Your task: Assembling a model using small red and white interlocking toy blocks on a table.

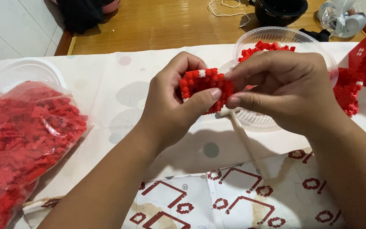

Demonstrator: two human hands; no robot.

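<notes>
My left hand (170, 106) grips a small block of red mini bricks (204, 87) with a few white ones on it, thumb across its front. My right hand (289, 89) pinches the same block from the right with thumb and forefinger. Both hands hover above the pale cloth (119, 85). Just behind them stands a clear plastic bowl (276, 36) with loose red bricks inside. A cream plastic tool (244, 140) lies on the cloth under my hands.
A clear bag of red bricks (22, 140) lies at the left beside an empty clear bowl (22, 70). A built red-and-white piece (361, 72) stands at the right. Printed instruction sheets (234, 199) lie near me. A black pot (280, 10) sits on the wooden floor.
</notes>
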